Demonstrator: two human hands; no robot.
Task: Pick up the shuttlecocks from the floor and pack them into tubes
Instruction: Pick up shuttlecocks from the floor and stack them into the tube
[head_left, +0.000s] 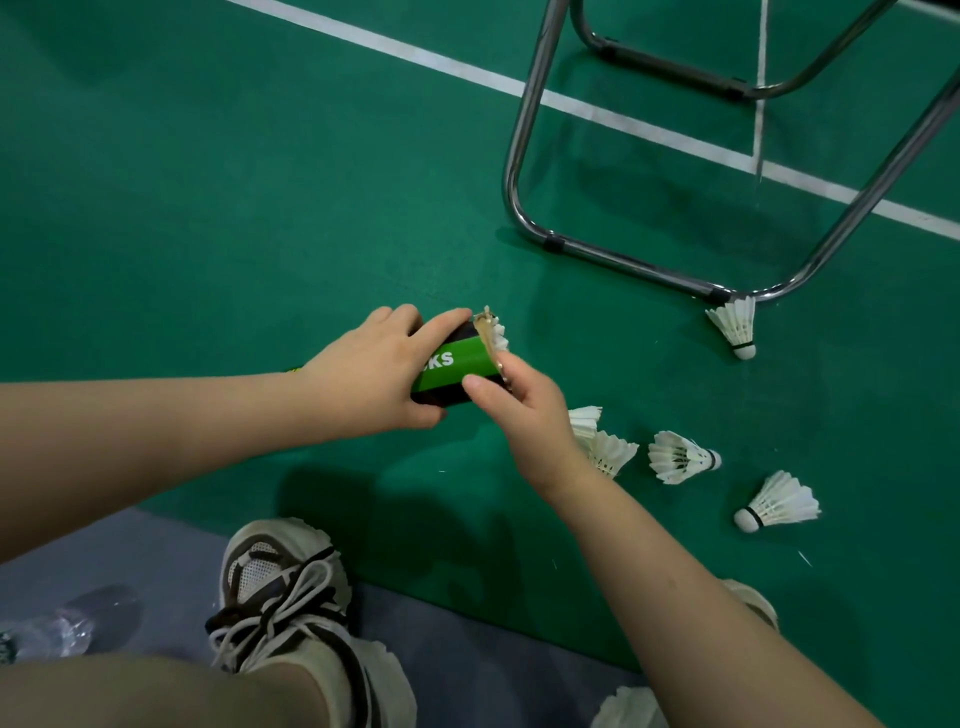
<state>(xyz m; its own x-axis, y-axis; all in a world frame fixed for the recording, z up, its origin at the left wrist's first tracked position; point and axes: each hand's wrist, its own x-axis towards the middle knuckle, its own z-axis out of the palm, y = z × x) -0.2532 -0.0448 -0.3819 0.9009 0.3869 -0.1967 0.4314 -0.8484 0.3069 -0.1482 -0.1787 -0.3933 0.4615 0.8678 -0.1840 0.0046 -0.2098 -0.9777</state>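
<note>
Bare knee (156, 691) fills seven o'clock, with a laced shoe (291, 587) just beyond it on a grey strip (166, 545) whose edge meets the green court (208, 208).

At the centre, the left hand (374, 374) grips the tube (457, 364), its fingers curled over the top and its thumb underneath. The right hand (524, 415) pinches the tube's mouth, thumb on the green band, fingers behind the rim. The tube is black with a green band and white lettering, it points toward one o'clock, and its cardboard rim is torn and frayed. White feathers of a packed shuttlecock (501, 335) stick out of that mouth.

Outward at four o'clock, a half-hidden shuttlecock (608, 449) lies behind the right wrist, a second shuttlecock (680, 457) near it, and a third shuttlecock (779, 504) a little farther out. At two o'clock a lone shuttlecock (735, 325) touches the foot of a chrome chair frame (623, 260), which bounds the court on that side. Feathers of another shuttlecock (628, 709) show at five o'clock. Open court runs from nine to twelve o'clock, crossed by a white line (571, 104). A clear plastic bottle (67, 623) lies at eight o'clock.
</note>
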